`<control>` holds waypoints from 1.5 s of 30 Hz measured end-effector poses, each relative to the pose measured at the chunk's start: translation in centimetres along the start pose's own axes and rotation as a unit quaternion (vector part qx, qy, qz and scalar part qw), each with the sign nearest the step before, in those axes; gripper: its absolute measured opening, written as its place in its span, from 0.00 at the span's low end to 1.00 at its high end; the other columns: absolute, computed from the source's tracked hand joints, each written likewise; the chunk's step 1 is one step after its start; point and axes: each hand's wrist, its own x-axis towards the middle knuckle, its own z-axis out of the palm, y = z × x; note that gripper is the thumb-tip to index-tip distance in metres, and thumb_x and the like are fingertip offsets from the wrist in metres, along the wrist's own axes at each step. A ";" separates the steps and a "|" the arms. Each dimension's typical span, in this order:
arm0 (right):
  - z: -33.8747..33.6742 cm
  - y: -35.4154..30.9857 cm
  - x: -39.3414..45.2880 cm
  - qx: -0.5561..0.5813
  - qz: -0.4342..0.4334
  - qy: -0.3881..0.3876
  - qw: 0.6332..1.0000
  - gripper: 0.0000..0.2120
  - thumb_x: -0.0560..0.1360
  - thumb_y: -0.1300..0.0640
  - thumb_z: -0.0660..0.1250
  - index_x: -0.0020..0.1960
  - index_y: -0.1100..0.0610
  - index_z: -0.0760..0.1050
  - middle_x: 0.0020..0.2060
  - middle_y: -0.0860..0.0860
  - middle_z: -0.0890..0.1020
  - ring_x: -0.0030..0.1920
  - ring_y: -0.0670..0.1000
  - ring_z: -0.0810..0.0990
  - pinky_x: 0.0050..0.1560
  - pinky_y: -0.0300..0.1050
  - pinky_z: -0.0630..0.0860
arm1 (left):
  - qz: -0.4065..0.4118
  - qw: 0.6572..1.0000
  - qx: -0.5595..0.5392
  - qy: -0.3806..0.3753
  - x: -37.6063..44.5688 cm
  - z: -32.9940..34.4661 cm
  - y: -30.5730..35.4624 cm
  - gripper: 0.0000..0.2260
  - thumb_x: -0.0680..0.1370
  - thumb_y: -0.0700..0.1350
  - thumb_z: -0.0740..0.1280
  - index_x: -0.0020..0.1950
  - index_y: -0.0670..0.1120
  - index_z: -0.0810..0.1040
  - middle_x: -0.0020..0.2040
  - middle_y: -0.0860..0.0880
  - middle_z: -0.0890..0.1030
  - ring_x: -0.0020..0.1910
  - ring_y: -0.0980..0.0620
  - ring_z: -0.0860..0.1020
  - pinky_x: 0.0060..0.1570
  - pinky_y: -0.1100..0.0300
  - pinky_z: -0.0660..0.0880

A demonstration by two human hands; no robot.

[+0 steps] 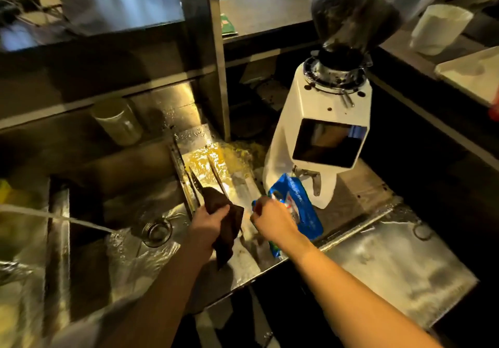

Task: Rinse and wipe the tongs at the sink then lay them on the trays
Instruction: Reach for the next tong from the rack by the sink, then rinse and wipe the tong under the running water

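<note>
My left hand [206, 224] grips a dark brown cloth [226, 223] wrapped around the lower part of metal tongs [209, 174]. The two arms of the tongs stick up and away from the cloth, over the wet steel counter to the right of the sink [129, 228]. My right hand [272, 219] is curled beside the cloth, fingers closed at the near end of the tongs, in front of a blue packet [299, 207]. Whether the right hand actually pinches the tongs is hard to tell. A stream of water [67, 219] runs into the sink from the left. No trays can be made out.
A white coffee grinder [321, 131] with a dark bean hopper stands right behind the blue packet. A glass jar [117, 122] sits on the ledge behind the sink. The sink drain [157, 232] is near my left hand. A white jug [440, 28] stands far right.
</note>
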 end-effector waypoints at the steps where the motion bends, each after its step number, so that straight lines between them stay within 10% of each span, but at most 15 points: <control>1: 1.0 -0.2 0.7 -0.018 0.006 -0.014 1.000 0.10 0.75 0.55 0.66 0.52 0.60 0.77 0.53 0.61 0.80 0.56 0.62 0.79 0.51 0.50 0.76 | -0.008 1.000 -0.012 0.009 0.3 -0.5 -0.3 0.13 0.77 0.42 0.71 0.59 0.39 0.80 0.49 0.38 0.84 0.49 0.39 0.83 0.54 0.45 0.80; 8: 8.6 -1.5 5.0 -0.167 -0.041 -0.033 0.985 0.22 0.75 0.44 0.69 0.61 0.59 0.75 0.64 0.61 0.69 0.65 0.62 0.69 0.62 0.54 0.73 | -0.056 0.994 0.009 0.089 2.1 -4.6 -1.5 0.10 0.76 0.47 0.71 0.55 0.45 0.78 0.44 0.47 0.81 0.50 0.42 0.81 0.60 0.46 0.77; 13: 10.1 -2.3 5.6 -0.214 -0.051 -0.010 0.975 0.12 0.73 0.54 0.68 0.55 0.57 0.78 0.65 0.61 0.69 0.63 0.61 0.70 0.57 0.49 0.74 | -0.061 0.995 -0.020 0.077 2.1 -7.0 -2.1 0.16 0.75 0.48 0.70 0.60 0.42 0.80 0.53 0.41 0.84 0.53 0.40 0.83 0.60 0.41 0.77; 21: 6.7 -6.4 4.6 -0.011 -0.002 -0.002 1.000 0.16 0.79 0.51 0.61 0.56 0.63 0.74 0.54 0.63 0.79 0.54 0.63 0.79 0.51 0.50 0.75 | -0.043 0.992 -0.105 0.052 2.1 -10.6 -1.3 0.13 0.76 0.47 0.73 0.58 0.43 0.81 0.51 0.41 0.84 0.53 0.40 0.82 0.61 0.45 0.77; 27: 6.3 -12.4 0.7 0.102 -0.029 -0.060 0.993 0.19 0.77 0.47 0.62 0.64 0.50 0.63 0.44 0.52 0.80 0.39 0.53 0.80 0.33 0.44 0.70 | 0.019 0.980 -0.189 0.063 1.7 -16.5 -1.3 0.03 0.77 0.38 0.70 0.45 0.43 0.83 0.33 0.48 0.86 0.33 0.50 0.85 0.33 0.62 0.79; 31: 9.0 -17.1 -1.5 0.155 -0.058 -0.147 0.975 0.04 0.76 0.51 0.62 0.45 0.50 0.74 0.32 0.50 0.78 0.30 0.50 0.77 0.36 0.50 0.74 | 0.032 0.973 -0.203 0.101 1.3 -22.3 -1.3 0.05 0.78 0.44 0.70 0.49 0.43 0.83 0.40 0.47 0.85 0.39 0.49 0.84 0.37 0.61 0.80; 36: 12.6 -21.6 -3.5 0.201 -0.053 -0.220 0.953 0.09 0.74 0.50 0.60 0.40 0.53 0.76 0.28 0.52 0.74 0.24 0.50 0.71 0.24 0.44 0.68 | -0.030 0.948 -0.281 0.146 2.0 -28.0 -1.1 0.19 0.80 0.54 0.66 0.60 0.39 0.80 0.62 0.33 0.80 0.62 0.32 0.79 0.63 0.36 0.72; 40: 15.7 -25.0 -4.7 0.196 -0.037 -0.228 0.953 0.11 0.76 0.52 0.62 0.41 0.57 0.77 0.22 0.46 0.74 0.19 0.46 0.69 0.20 0.38 0.64 | -0.044 0.903 -0.404 0.141 3.5 -32.3 -1.4 0.26 0.81 0.55 0.62 0.68 0.35 0.75 0.63 0.34 0.79 0.59 0.37 0.80 0.52 0.45 0.79; 45: 18.7 -28.2 -5.8 0.180 -0.035 -0.211 0.960 0.13 0.77 0.49 0.62 0.41 0.57 0.77 0.20 0.44 0.74 0.21 0.47 0.69 0.23 0.40 0.64 | -0.046 0.947 -0.298 0.107 4.6 -34.3 -1.4 0.21 0.80 0.55 0.64 0.63 0.39 0.78 0.53 0.39 0.84 0.52 0.40 0.83 0.51 0.49 0.80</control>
